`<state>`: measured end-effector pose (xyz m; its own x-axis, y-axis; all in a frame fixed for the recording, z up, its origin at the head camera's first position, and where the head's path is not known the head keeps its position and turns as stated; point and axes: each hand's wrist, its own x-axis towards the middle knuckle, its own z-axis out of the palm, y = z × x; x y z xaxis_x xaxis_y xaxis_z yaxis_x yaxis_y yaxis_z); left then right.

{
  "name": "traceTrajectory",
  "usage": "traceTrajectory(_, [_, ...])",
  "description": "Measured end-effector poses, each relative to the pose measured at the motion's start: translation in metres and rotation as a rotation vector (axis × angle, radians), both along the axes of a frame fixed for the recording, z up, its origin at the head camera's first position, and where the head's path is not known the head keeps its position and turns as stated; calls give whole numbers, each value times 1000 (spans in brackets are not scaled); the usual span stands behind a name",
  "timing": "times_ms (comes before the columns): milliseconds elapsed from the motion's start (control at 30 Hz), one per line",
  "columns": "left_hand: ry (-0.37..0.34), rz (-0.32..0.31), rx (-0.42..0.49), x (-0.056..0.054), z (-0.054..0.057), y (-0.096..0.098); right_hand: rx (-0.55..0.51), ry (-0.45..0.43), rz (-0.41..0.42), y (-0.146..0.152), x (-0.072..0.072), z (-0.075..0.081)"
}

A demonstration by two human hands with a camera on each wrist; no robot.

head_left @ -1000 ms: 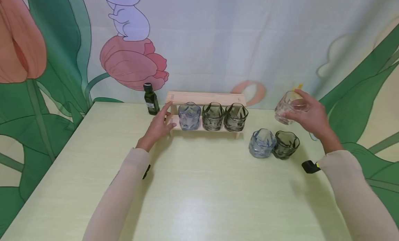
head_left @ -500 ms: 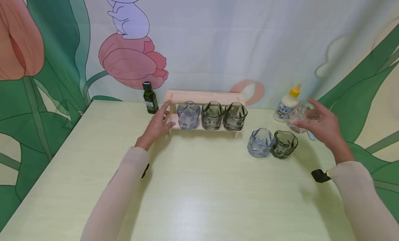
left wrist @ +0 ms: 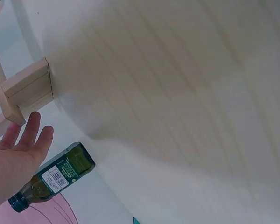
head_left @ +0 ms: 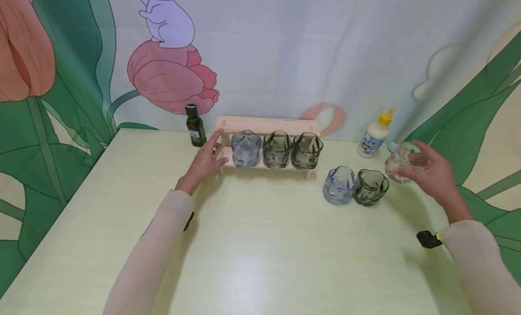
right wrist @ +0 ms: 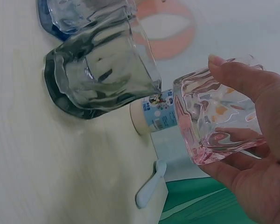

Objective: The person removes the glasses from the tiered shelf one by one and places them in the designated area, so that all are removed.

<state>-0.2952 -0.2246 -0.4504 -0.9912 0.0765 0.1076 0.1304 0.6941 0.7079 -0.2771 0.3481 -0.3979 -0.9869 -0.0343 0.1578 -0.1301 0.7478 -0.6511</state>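
Observation:
My right hand (head_left: 435, 172) grips a clear, pink-tinted faceted glass (right wrist: 219, 112), thumb on one side and fingers on the other. The right wrist view shows the glass raised off the table. Left of it, a blue glass (head_left: 341, 185) and a grey glass (head_left: 371, 188) stand side by side on the table. My left hand (head_left: 202, 164) rests with loosely extended fingers at the left end of a small two-tier wooden rack (head_left: 264, 123). On its lower tier stand a bluish-purple glass (head_left: 246, 150) and two grey glasses, one in the middle (head_left: 277, 150) and one at right (head_left: 307, 151).
A dark green bottle (head_left: 195, 128) stands just left of the rack, near my left fingers. At the back right is a white bottle with a yellow cap (head_left: 372, 138). A pale blue spoon-like piece (right wrist: 150, 184) lies near the table edge. A printed curtain (head_left: 264, 57) hangs behind.
My right hand has carried the clear glass to the right and lower, uncovering the white bottle behind it. My left hand stays at the rack's end.

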Motion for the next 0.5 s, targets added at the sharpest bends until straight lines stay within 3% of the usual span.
traceTrajectory(500, [-23,11,-1,0,1,1,32,-62,-12,14,9,-23])
